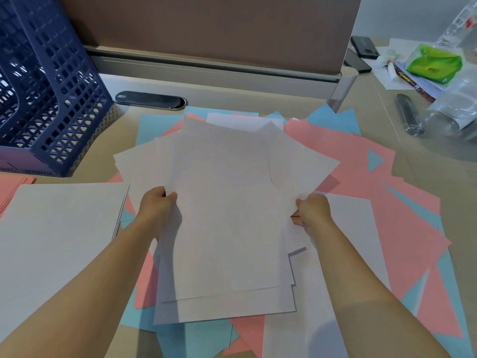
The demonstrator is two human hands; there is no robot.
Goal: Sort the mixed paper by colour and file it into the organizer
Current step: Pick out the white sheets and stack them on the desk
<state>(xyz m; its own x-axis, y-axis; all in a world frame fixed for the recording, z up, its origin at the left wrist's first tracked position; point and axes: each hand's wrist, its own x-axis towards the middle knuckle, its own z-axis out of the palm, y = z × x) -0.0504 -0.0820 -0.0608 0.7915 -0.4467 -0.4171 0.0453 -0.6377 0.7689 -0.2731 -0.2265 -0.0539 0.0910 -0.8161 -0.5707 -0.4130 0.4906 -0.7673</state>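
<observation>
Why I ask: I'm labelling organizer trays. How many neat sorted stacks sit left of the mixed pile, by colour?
White stack: 1
Pink stack: 1
Blue stack: 0
Total: 2

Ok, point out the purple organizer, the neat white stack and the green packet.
purple organizer [55, 81]: head view, on its latticed side wall.
neat white stack [59, 228]: head view, middle of the top sheet.
green packet [433, 63]: head view, on its top face.
</observation>
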